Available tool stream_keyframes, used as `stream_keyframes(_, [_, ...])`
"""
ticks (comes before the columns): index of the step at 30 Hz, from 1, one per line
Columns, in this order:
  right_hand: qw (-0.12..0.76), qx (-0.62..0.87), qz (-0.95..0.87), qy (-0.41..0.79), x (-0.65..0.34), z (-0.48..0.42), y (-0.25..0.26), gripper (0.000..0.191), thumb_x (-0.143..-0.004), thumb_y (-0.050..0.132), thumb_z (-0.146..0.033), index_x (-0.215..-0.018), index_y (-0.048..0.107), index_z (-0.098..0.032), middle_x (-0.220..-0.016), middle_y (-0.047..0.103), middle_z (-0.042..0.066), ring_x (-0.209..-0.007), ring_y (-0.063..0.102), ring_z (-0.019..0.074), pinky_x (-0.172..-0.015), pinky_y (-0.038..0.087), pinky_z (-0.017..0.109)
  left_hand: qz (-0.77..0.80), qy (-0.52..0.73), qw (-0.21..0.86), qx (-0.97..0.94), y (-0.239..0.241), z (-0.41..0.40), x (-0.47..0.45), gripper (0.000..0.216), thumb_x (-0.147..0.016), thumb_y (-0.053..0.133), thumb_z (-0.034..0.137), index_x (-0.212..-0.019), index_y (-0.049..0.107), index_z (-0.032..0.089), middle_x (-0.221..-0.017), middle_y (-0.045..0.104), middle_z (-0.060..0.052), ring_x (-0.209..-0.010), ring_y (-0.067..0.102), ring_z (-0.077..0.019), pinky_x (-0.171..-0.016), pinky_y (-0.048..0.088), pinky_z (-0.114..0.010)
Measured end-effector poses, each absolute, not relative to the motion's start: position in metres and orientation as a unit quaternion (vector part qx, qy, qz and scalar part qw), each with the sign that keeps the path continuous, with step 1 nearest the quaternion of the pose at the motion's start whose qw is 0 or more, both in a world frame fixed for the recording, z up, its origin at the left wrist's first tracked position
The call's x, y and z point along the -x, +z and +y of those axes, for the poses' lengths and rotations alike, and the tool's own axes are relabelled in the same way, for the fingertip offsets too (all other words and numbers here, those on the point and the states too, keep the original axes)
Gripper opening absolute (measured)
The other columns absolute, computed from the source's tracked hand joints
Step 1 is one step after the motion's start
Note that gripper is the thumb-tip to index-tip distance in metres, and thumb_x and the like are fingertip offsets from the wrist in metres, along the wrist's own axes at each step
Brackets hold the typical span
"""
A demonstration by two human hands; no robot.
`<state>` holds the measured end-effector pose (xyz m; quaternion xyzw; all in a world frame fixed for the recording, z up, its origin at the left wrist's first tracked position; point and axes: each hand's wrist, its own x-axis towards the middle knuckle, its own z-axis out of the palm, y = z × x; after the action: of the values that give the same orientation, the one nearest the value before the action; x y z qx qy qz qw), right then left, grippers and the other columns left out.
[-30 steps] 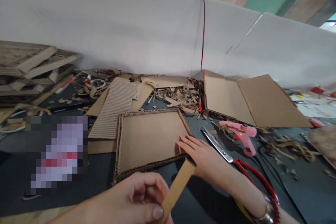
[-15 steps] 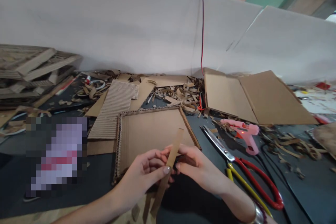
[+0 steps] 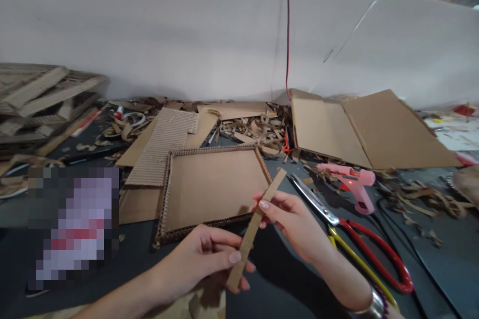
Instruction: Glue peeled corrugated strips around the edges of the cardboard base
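Observation:
Both hands hold one narrow cardboard strip [image 3: 258, 219] slanted above the dark table. My left hand [image 3: 209, 256] pinches its lower end between thumb and fingers. My right hand [image 3: 290, 217] pinches it nearer the upper end. Just behind the strip lies a flat cardboard panel [image 3: 213, 187] edged with a corrugated border. Right of my right hand lie red-handled scissors [image 3: 355, 239] and a pink glue gun [image 3: 352, 179] with a red light showing.
Corrugated sheets [image 3: 164, 147] and cardboard scraps [image 3: 254, 132] litter the back of the table. A folded cardboard sheet [image 3: 359, 129] lies at the right, stacked cardboard frames [image 3: 41, 104] at the left. A white board wall [image 3: 168, 30] with a red-black wire [image 3: 288, 30] stands behind.
A second ago only my left hand held the strip while my right hand lay flat on the panel's corner. My right hand then took hold too, and the strip now tilts rightwards.

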<state>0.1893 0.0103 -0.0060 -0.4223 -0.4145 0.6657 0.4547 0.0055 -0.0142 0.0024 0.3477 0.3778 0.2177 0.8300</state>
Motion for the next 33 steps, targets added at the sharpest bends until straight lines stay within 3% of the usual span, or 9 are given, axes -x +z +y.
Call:
stream_keyframes(3, [0.463,0.443,-0.440,0.629,-0.187,0.009,-0.007,0.024,-0.071,0.067,-0.034,-0.087,0.060,-0.018,-0.076,0.062,0.001,-0.067,0.059,0.0111,-0.052,0.049,0.019,0.360,0.220,0.846,-0.325,0.002,-0.014,-0.005,0.030,-0.060,0.077,0.029,-0.082,0.070,0.011,-0.072,0.070,-0.005,-0.058,0.064,-0.0104,-0.055,0.049,-0.018])
stream_keyframes(6, [0.502,0.477,-0.520,0.499,-0.187,0.005,-0.007,0.014,-0.076,0.062,-0.031,-0.077,0.054,-0.019,-0.069,0.054,-0.002,-0.061,0.054,0.0101,-0.047,0.045,0.019,0.395,0.278,0.822,-0.301,0.001,-0.012,-0.004,0.029,-0.057,0.079,0.025,-0.080,0.066,0.012,-0.069,0.070,-0.003,-0.059,0.065,-0.0116,-0.055,0.049,-0.018])
stream_keyframes(11, [0.449,0.395,-0.730,0.330,-0.186,-0.007,-0.003,0.005,-0.076,0.059,-0.015,-0.073,0.062,-0.018,-0.073,0.058,0.002,-0.066,0.056,0.0114,-0.060,0.047,0.023,0.447,0.355,0.777,-0.266,0.000,-0.006,-0.004,0.030,-0.060,0.078,0.024,-0.079,0.057,0.013,-0.074,0.069,-0.003,-0.069,0.064,-0.0119,-0.065,0.051,-0.022])
stream_keyframes(18, [0.434,0.350,-0.768,0.316,-0.179,-0.011,-0.006,0.010,-0.074,0.060,-0.011,-0.079,0.066,-0.017,-0.076,0.064,0.005,-0.070,0.059,0.0139,-0.064,0.051,0.026,0.462,0.357,0.759,-0.288,-0.001,-0.003,-0.004,0.030,-0.062,0.076,0.025,-0.080,0.055,0.014,-0.063,0.065,0.002,-0.057,0.060,-0.0087,-0.057,0.048,-0.019])
stream_keyframes(33, [0.425,0.351,-0.768,0.326,-0.180,-0.010,-0.007,0.008,-0.075,0.061,-0.013,-0.078,0.067,-0.017,-0.073,0.065,0.005,-0.068,0.060,0.0134,-0.062,0.051,0.025,0.475,0.360,0.740,-0.310,-0.004,-0.002,-0.005,0.033,-0.059,0.077,0.026,-0.077,0.053,0.014,-0.060,0.065,0.002,-0.054,0.060,-0.0097,-0.055,0.048,-0.020])
